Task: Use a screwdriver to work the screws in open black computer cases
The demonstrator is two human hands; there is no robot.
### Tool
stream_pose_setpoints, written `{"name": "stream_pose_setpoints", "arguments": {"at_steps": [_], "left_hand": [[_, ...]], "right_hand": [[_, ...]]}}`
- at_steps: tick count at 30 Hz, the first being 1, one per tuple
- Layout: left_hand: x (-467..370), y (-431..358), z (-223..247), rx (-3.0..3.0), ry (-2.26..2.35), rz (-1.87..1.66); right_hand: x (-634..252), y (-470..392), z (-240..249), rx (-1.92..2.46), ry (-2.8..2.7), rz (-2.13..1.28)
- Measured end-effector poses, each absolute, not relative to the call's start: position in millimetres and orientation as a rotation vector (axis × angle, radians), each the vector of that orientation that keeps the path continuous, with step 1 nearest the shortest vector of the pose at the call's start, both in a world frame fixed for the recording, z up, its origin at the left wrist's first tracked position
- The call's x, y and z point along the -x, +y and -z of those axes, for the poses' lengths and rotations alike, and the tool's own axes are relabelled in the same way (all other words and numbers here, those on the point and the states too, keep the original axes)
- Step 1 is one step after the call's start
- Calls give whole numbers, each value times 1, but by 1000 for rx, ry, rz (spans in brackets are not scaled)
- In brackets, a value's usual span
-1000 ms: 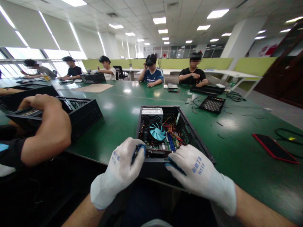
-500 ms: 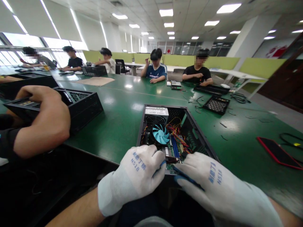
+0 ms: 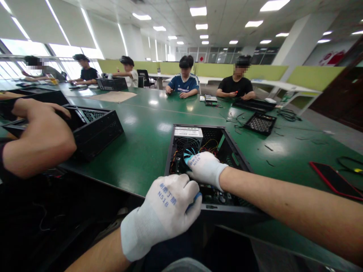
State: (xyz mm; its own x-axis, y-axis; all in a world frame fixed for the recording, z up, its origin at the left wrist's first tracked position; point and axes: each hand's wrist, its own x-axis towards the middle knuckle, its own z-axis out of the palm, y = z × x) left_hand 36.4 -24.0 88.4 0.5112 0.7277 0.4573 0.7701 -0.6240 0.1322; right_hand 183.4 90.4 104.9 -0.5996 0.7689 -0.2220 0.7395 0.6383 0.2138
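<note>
An opened black computer case (image 3: 238,168) lies before me with its inside facing up. My left hand (image 3: 174,200), in a white glove with blue on the finger side, is closed at the case's near left edge; what its fingers hold is hidden. Inside the case, my gloved right hand (image 3: 205,168) reaches down beside the light-blue cooling fan (image 3: 189,153) and covers part of it. The right fingertips are out of sight. Behind the fan sits the power supply (image 3: 187,132) with a white label. Part of the board and its wires is covered by my hands.
A co-worker's bare arm (image 3: 42,136) reaches into another black case (image 3: 98,130) at left. Across the green table (image 3: 141,132) sit several people. A black drive-cage-like part (image 3: 260,123), loose cables (image 3: 287,115) and a red-edged black panel (image 3: 336,179) lie at right.
My right hand has moved from the case's near edge up and left to the fan. My left hand stays closed near the same spot. The co-worker's arm has shifted slightly left.
</note>
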Motion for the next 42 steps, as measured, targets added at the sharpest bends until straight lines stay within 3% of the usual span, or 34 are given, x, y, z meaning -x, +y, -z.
{"name": "stream_pose_setpoints", "arguments": {"at_steps": [16,26,42], "left_hand": [[-37,-23,-89,2696,-1330,754],[-37,-23,-86,2696,-1339,752],[-38,-26,-88,2683,-1394,767]], "right_hand": [[-261,104,-119,-1416,2554,-330],[-245,156,-108,-1338,2335,-410],[-278,146,-111,-1447,2678,-406]]}}
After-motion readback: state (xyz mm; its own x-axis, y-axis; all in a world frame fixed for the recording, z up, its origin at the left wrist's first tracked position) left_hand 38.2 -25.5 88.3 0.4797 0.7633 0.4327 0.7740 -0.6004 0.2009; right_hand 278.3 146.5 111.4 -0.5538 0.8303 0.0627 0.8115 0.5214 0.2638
